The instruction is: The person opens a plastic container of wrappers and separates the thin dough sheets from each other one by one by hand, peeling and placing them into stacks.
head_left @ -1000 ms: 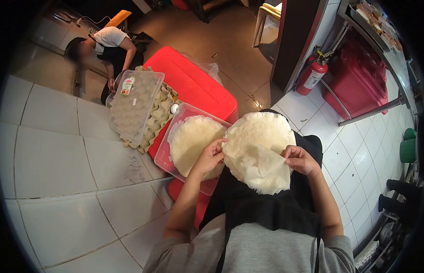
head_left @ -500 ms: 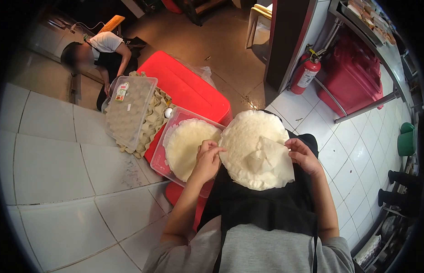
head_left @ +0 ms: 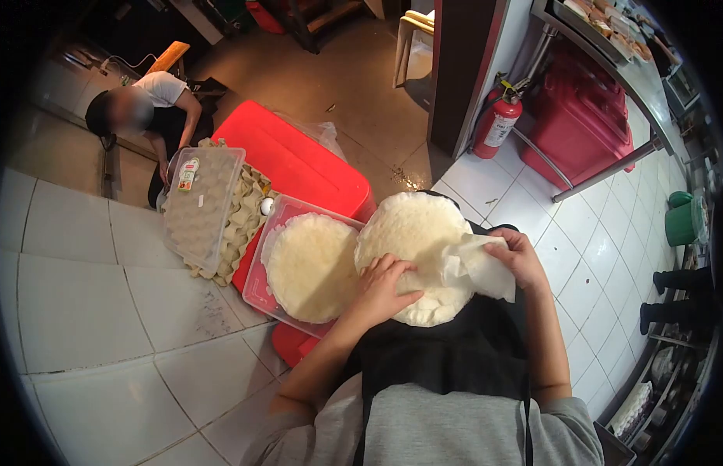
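Observation:
On my lap, over a black apron, lies a round stack of thin pale wrappers [head_left: 412, 225]. My left hand [head_left: 383, 291] rests flat on the stack's lower left part, fingers spread. Closed on the edge of a thin, crumpled wrapper sheet [head_left: 490, 270], my right hand [head_left: 521, 260] holds it at the stack's right side. The sheet is partly lifted, and its left part still lies over the stack. A second round pile of wrappers [head_left: 311, 264] sits to the left in a clear plastic container [head_left: 257, 289].
A red lidded box [head_left: 299, 155] stands ahead, beside egg trays [head_left: 249, 203] under a clear lid [head_left: 206, 206] and one egg [head_left: 267, 206]. Another person [head_left: 171, 93] bends at the far left. A fire extinguisher [head_left: 497, 124] and metal table [head_left: 602, 39] are at right.
My left hand has moved from the stack's left edge onto its surface. My right hand has lifted the sheet's right side and drawn it outward. The view has shifted slightly.

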A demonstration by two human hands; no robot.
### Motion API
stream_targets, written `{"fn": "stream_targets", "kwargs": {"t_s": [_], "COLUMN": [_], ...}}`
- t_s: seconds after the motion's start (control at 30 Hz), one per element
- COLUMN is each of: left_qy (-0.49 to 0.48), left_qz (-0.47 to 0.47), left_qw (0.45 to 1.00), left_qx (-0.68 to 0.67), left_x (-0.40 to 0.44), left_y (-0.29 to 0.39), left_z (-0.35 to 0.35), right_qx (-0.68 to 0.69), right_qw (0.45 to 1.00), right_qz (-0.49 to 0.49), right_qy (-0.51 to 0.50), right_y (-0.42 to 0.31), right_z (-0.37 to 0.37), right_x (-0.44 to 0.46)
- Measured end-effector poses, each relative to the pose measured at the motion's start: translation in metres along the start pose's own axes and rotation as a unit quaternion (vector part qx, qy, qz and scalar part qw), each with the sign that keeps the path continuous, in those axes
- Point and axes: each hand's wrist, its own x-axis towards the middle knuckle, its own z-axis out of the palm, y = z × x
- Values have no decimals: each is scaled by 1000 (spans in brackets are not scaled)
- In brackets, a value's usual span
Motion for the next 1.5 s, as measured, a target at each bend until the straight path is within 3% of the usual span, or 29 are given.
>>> {"fn": "stream_targets", "kwargs": {"t_s": [0.1,0.2,0.27,0.4,0.43,0.5,0.6,0.63,0.7,0.73,0.83,0.87,0.93,1.0,1.07,1.27,1.3,1.37,1.47,1.5], "left_qy": [-38,-5,-7,-52,-57,-68,-63,-64,8,45,51,42,19,25,42,5,25,73,98,187], "left_qz": [-11,68,53,41,24,-11,-53,-55,-60,-61,-61,-90,-146,-123,-123,-145,-118,-62,-149,-183], "left_qw": [999,966,902,703,677,622,635,635,776,834,822,780,682,652,604,696,702,715,701,809], "left_qx": [1,-249,-429,-708,-733,-780,-768,-768,-628,-546,-564,-618,-716,-748,-786,-704,-702,-692,-691,-527], "left_x": [0,5,8,22,22,23,24,21,17,14,12,10,8,6,7,-11,-10,-7,-23,-26], "left_y": [4,0,4,-4,-8,-15,-23,-18,-9,-6,-22,-20,-18,-28,-33,-52,-44,-33,-65,-97], "left_z": [-4,6,10,19,20,22,26,23,28,31,45,39,25,12,0,25,23,10,-36,-36], "right_qx": [102,180,238,321,328,272,78,-58,-326,-388,-423,-414,-299,-190,-230,-408,-330,-348,-153,-159], "right_qw": [995,983,968,939,925,950,993,997,940,910,895,892,945,978,972,902,939,928,986,986], "right_qz": [1,-8,-26,33,26,108,74,21,-87,-143,-141,-175,-115,-44,-32,-140,-88,-91,-62,-48], "right_qy": [-9,-24,-73,-121,-192,-111,-58,-54,-45,29,11,51,69,69,48,16,38,94,35,16], "right_y": [-3,-14,-12,-2,3,19,6,8,12,17,36,37,35,25,27,32,36,38,29,28], "right_z": [-10,4,19,47,48,43,55,58,64,71,57,57,50,48,50,73,71,59,47,47], "right_x": [-5,-11,-10,0,9,17,1,-1,-3,-4,9,13,17,15,13,5,11,17,17,17]}}
